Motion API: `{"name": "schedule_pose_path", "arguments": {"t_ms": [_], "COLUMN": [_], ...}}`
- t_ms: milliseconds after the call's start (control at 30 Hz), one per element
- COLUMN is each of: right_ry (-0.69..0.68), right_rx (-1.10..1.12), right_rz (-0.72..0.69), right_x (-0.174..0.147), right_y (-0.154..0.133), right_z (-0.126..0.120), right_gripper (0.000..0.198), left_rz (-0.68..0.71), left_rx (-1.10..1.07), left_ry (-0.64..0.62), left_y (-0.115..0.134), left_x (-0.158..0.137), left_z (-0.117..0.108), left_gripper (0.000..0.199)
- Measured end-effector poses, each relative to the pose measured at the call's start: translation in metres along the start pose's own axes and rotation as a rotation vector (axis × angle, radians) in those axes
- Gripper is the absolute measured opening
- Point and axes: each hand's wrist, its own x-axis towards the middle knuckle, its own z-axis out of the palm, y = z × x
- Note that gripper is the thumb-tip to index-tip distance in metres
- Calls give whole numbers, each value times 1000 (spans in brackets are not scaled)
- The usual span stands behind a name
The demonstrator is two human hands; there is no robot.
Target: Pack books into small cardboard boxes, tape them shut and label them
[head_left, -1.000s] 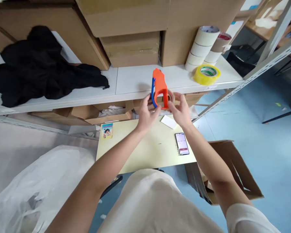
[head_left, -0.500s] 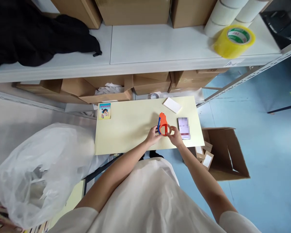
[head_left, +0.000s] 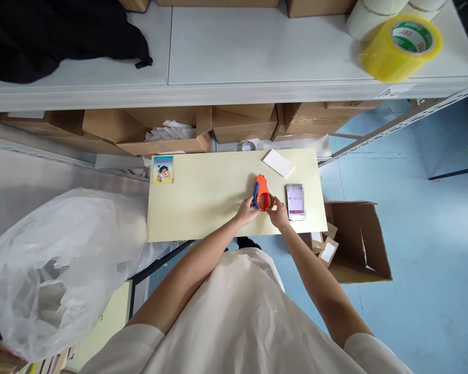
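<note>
One orange tape dispenser (head_left: 261, 182), held over the near right of the bench (head_left: 195, 208).
Left hand (head_left: 247, 212): fingers closed on its blue side. Right hand (head_left: 278, 215): fingers pinching near the tape roll (head_left: 272, 201). Phone (head_left: 295, 201) right.

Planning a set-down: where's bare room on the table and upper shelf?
Table: widest bare patch between booklet and left hand. Upper shelf: bare stretch between black cloth and yellow tape roll. Crowded: table's right part, with orange-and-blue dispenser, right hand, phone and white block close together.
</note>
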Motion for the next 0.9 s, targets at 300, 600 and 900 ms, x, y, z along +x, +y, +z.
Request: {"name": "schedule_pose_path", "arguments": {"t_ms": [300,600,900], "right_ry": [9,-60,192], "right_rx": [-65,-18,-47], "right_rz": [-34,20,-354], "right_x": [1,-1,-28], "right_y": [-1,-4,-27], "right_z": [0,3,-6], "right_gripper": [59,72,57], "left_rz": [-169,-351,-377], "left_rx": [52,240,186], "left_ry": [1,-15,78], "left_y": [6,8,12], "left_x": [2,3,-46], "left_z": [-1,-11,-63], "left_gripper": [66,71,47]}}
